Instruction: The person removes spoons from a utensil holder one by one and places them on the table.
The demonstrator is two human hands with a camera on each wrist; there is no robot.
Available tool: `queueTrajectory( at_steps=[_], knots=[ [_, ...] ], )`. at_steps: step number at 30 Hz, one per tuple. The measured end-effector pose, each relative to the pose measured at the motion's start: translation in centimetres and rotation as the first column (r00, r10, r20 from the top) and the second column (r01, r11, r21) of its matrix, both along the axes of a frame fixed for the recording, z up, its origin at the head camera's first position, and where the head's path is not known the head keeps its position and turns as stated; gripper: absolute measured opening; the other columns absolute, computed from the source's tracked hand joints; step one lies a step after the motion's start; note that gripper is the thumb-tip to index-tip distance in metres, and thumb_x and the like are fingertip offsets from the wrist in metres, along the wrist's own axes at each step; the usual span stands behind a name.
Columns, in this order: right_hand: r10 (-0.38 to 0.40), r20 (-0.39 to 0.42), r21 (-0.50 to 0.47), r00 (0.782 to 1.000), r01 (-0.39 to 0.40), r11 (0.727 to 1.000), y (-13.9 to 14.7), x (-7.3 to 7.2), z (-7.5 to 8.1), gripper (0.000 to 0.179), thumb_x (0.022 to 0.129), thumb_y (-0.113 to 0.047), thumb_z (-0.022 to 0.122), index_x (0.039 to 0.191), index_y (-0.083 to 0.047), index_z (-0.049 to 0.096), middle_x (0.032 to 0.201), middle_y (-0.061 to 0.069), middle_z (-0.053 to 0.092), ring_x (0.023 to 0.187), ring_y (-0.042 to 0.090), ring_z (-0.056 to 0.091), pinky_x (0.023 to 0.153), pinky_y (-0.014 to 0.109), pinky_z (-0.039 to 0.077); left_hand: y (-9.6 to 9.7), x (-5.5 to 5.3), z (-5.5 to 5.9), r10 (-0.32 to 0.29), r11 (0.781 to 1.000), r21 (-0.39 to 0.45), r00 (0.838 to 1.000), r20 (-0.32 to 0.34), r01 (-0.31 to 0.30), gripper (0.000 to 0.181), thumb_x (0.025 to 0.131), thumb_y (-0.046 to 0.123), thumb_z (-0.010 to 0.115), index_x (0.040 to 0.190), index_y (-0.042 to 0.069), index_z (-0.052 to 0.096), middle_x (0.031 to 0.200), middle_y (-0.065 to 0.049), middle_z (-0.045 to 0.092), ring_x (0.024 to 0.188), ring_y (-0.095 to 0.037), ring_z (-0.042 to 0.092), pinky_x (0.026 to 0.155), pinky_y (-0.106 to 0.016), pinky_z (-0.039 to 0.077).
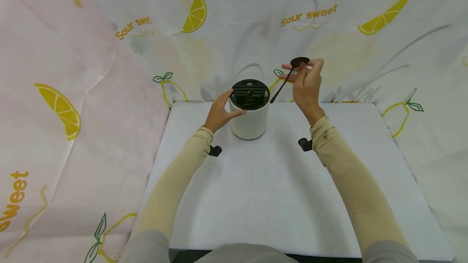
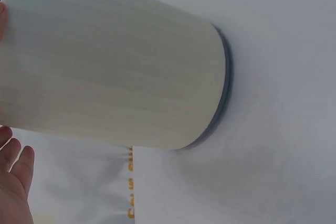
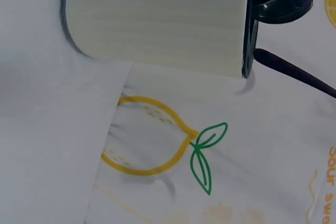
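Observation:
A white cylindrical utensil holder (image 1: 249, 124) with a dark slotted lid (image 1: 241, 92) stands upright at the back of the table. Spoon bowls (image 3: 286, 4) stick up out of its lid. With thumb and fingers spread round its upper left side, my left hand (image 1: 221, 112) holds the holder at the rim. My right hand (image 1: 308, 86), raised to the right of the holder, pinches a dark spoon (image 1: 279, 89) near its bowl. The spoon slants, bowl uppermost, and its handle end (image 3: 262, 56) points down beside the lid's edge. The right hand is outside the right wrist view.
A white cloth covers the table (image 1: 256, 198). Close behind the holder hangs a pale curtain (image 1: 248, 31) with lemon prints, which also rises along both sides. Dark wrist camera mounts (image 1: 305, 144) show at the cuffs.

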State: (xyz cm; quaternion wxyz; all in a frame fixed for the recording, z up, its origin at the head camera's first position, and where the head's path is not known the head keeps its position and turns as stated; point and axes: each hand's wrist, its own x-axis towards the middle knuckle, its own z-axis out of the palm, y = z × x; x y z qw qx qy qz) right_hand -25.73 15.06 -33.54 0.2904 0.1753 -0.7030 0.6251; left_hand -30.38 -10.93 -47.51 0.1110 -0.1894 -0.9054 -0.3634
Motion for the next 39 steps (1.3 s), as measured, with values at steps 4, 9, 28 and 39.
queueTrajectory(
  at_steps=[4, 9, 28, 39],
  knots=[
    [-0.036, 0.043, -0.004, 0.998, 0.036, 0.999, 0.3, -0.3, -0.4, 0.014, 0.095, -0.021, 0.028, 0.103, -0.011, 0.033, 0.078, 0.020, 0.060, 0.055, 0.033, 0.059, 0.057, 0.037, 0.053, -0.1, 0.0, -0.1, -0.002, 1.000, 0.004, 1.000, -0.003, 0.002, 0.094, 0.059, 0.063, 0.064, 0.137, 0.025, 0.027, 0.137, 0.011, 0.029, 0.124, -0.006, 0.025, 0.102, -0.029, 0.025],
    [-0.115, 0.099, 0.078, 0.988, 0.107, 0.991, 1.1, -1.0, -2.0, 0.019, 0.094, -0.028, 0.028, 0.103, -0.011, 0.032, 0.070, 0.012, 0.047, 0.046, 0.027, 0.046, 0.046, 0.034, 0.052, 0.0, 0.1, -0.1, -0.012, 1.000, 0.025, 1.000, 0.019, 0.011, 0.095, 0.059, 0.064, 0.064, 0.138, 0.026, 0.025, 0.137, 0.011, 0.029, 0.124, -0.007, 0.026, 0.101, -0.033, 0.028],
    [-0.211, 0.524, 0.316, 0.825, 0.042, 0.948, 4.2, -0.5, -6.3, 0.032, 0.095, -0.031, 0.032, 0.123, -0.042, 0.042, 0.126, 0.000, 0.047, 0.039, 0.007, 0.030, 0.034, 0.024, 0.027, 0.1, 0.2, -0.2, -0.017, 1.000, 0.015, 0.998, 0.055, 0.017, 0.094, 0.062, 0.063, 0.063, 0.138, 0.030, 0.020, 0.139, 0.012, 0.024, 0.126, -0.008, 0.023, 0.103, -0.035, 0.025],
    [-0.172, 0.577, 0.088, 0.799, 0.149, 0.985, 5.0, -0.6, -7.6, 0.050, 0.096, -0.022, 0.022, 0.139, -0.028, -0.003, 0.098, 0.006, 0.063, 0.044, 0.010, 0.034, 0.039, 0.022, 0.032, 0.0, 0.5, 0.1, 0.000, 1.000, -0.002, 0.998, 0.061, 0.000, 0.093, 0.063, 0.061, 0.063, 0.139, 0.030, 0.020, 0.139, 0.013, 0.023, 0.126, -0.006, 0.022, 0.103, -0.032, 0.024]
  ],
)
